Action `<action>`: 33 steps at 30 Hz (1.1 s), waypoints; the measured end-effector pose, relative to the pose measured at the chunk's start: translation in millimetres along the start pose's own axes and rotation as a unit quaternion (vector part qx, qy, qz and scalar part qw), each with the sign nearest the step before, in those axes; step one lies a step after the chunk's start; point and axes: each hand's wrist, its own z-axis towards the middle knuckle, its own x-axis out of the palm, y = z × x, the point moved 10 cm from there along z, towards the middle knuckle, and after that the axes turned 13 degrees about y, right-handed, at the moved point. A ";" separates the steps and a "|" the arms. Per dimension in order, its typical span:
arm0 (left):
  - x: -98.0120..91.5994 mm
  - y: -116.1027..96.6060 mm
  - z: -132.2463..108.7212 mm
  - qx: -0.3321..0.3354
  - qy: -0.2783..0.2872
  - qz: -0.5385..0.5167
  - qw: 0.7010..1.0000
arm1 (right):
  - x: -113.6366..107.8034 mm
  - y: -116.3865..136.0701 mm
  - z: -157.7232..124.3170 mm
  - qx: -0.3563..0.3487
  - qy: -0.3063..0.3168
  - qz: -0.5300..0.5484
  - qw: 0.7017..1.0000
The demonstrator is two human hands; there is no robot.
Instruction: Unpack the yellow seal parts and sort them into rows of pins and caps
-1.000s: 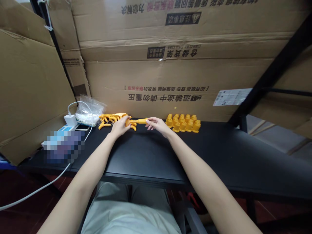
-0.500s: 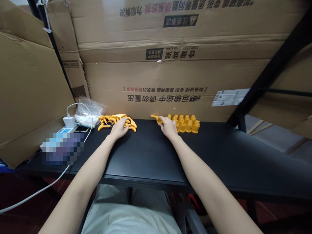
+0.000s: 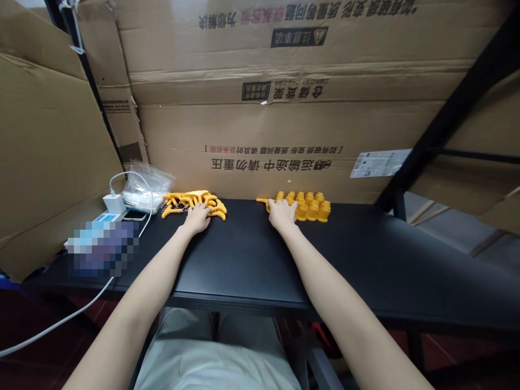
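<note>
My left hand [image 3: 197, 218] rests at the front of a pile of curved yellow-orange plastic pieces [image 3: 219, 210], some with small dark chains. Its fingers are bent down against the pile, and what they hold, if anything, is hidden. My right hand [image 3: 283, 215] is closed on a yellow-orange piece with a thin straight stem [image 3: 261, 200] that sticks out to the left; the rest of that piece lies behind my fingers. Just right of this hand, yellow-orange cup-shaped pieces [image 3: 312, 208] stand upright in close rows.
A cardboard wall [image 3: 244, 124] rises behind the black table [image 3: 244, 260]. On the left are a clear plastic bag [image 3: 144, 187], a phone [image 3: 135, 215], a white charger [image 3: 114, 203] and its cable [image 3: 81, 310]. A black metal post [image 3: 430, 119] slants at the right.
My left hand has drawn back slightly, its fingers more bent. My right hand has shifted a little, and the stemmed piece now shows less, its ring-like part hidden behind my fingers.
</note>
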 end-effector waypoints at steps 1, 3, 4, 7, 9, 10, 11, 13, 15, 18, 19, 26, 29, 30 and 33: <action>0.8 0.5 0.4 0.001 0.000 -0.002 1.000 | 2.4 -3.7 0.9 0.005 0.004 0.002 1.000; 2.0 1.2 1.1 0.005 -0.007 -0.005 1.000 | 6.7 -11.2 3.3 0.010 0.003 0.009 1.000; 2.2 1.3 1.2 0.008 -0.015 -0.006 1.000 | 8.5 -14.9 4.8 0.012 -0.001 0.014 1.000; 1.9 1.2 2.0 0.013 -0.050 -0.006 0.999 | 14.1 -25.2 10.6 0.016 -0.013 0.036 0.999; 1.7 1.1 3.2 0.011 -0.073 -0.003 0.997 | 16.7 -30.3 14.7 0.015 -0.022 0.054 0.998; 1.6 0.9 4.0 0.010 -0.084 0.000 0.996 | 16.8 -32.6 16.4 0.013 -0.030 0.063 0.997; 1.4 0.7 4.8 0.008 -0.092 0.004 0.996 | 15.9 -34.8 17.6 0.011 -0.039 0.073 0.997; 0.8 0.3 5.8 0.004 -0.106 0.014 0.994 | 10.4 -40.9 18.3 0.011 -0.068 0.093 0.993; -0.1 0.3 6.0 0.000 -0.112 0.020 0.994 | 1.7 -51.3 16.3 0.026 -0.106 0.117 0.987; -1.7 0.8 4.9 0.001 -0.110 0.019 0.994 | -7.8 -70.2 11.2 0.071 -0.148 0.146 0.976; -2.8 1.4 4.1 0.002 -0.112 0.014 0.994 | -8.2 -74.3 10.3 0.083 -0.149 0.148 0.974; -19.3 16.6 -3.9 -0.013 -0.186 -0.059 0.981 | 11.9 -69.5 18.0 0.083 -0.064 0.124 0.987; -25.8 23.1 -6.5 -0.010 -0.223 -0.104 0.969 | 12.0 -66.3 18.0 0.072 -0.076 0.135 0.985; -27.6 25.4 -7.3 -0.010 -0.235 -0.119 0.965 | 12.0 -64.7 17.8 0.067 -0.078 0.137 0.985; -32.1 30.1 -9.4 -0.003 -0.272 -0.154 0.950 | 14.0 -57.8 18.0 0.047 -0.064 0.131 0.988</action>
